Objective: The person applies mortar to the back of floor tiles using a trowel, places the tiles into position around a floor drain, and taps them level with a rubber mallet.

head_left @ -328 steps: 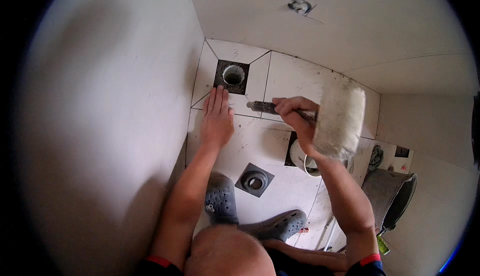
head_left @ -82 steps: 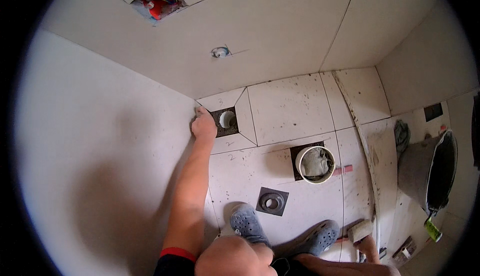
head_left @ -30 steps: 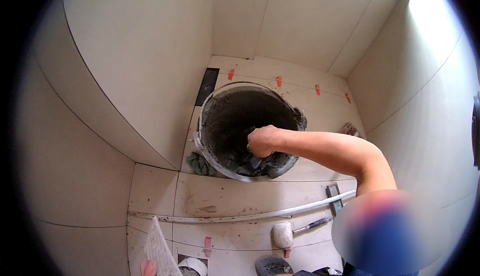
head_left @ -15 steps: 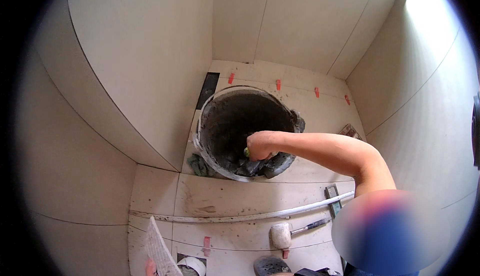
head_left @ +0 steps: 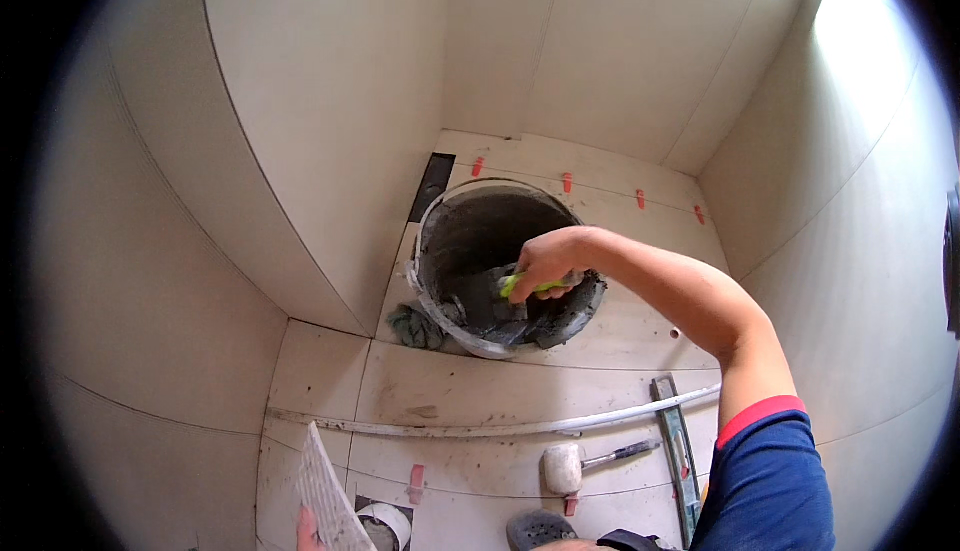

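Observation:
My right hand (head_left: pixel 548 263) is closed round the yellow-green handle of a trowel (head_left: pixel 488 294), inside the mouth of a large bucket (head_left: pixel 421 296). The trowel's flat blade is smeared with grey mortar, and part of it blends into the dark mortar (head_left: pixel 500 331) in the bucket. Mortar also coats the bucket's inner wall and rim. At the lower left, my left hand (head_left: pixel 307 529) grips the edge of a pale tile piece (head_left: pixel 330 491) with a ridged face. Only a few of its fingers show; the rest is cut off by the frame.
A grey rag (head_left: pixel 415 326) lies against the bucket. Nearer are a long white pipe (head_left: pixel 520 426), a white-headed mallet (head_left: pixel 563 469), a spirit level (head_left: pixel 680 461) and a round pipe opening (head_left: pixel 388 524). Red tile wedges (head_left: pixel 567 183) stand along the far floor joint. Tiled walls enclose the sides.
My right hand has risen a little out of the bucket and moved right, bringing the trowel's handle and blade into sight. My left hand still holds the tile piece. The view has shifted slightly.

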`<state>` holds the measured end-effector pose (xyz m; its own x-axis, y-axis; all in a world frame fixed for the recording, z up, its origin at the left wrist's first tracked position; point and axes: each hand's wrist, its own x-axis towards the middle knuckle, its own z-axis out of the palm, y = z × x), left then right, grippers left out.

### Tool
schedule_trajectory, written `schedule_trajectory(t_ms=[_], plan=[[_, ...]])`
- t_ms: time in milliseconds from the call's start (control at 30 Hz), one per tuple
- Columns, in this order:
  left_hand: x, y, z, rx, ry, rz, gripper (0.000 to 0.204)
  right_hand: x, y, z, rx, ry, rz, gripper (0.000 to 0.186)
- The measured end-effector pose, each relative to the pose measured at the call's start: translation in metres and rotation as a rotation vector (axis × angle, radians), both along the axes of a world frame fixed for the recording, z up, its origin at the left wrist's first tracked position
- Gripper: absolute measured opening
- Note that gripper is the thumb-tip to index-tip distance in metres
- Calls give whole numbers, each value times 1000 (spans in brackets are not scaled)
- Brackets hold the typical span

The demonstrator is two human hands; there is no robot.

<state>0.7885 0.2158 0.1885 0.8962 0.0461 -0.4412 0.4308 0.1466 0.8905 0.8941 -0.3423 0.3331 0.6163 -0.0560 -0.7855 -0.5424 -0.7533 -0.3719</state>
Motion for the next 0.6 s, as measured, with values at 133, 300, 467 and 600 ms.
schedule_trajectory(t_ms=[133, 300, 467, 600], plan=[[-2, 14, -29, -92, -66, 23, 46, -29, -23, 30, 53, -57, -70, 31], [-3, -35, 25, -379, 27, 66, 47, -78, -37, 36, 91, -163, -230, 40], [-4, -63, 63, -503, 150, 156, 43, -121, -25, 37, 457, -324, -580, 48], [1, -91, 71, -485, 194, 154, 47, -166, 1, 29, 617, -554, -706, 50]])
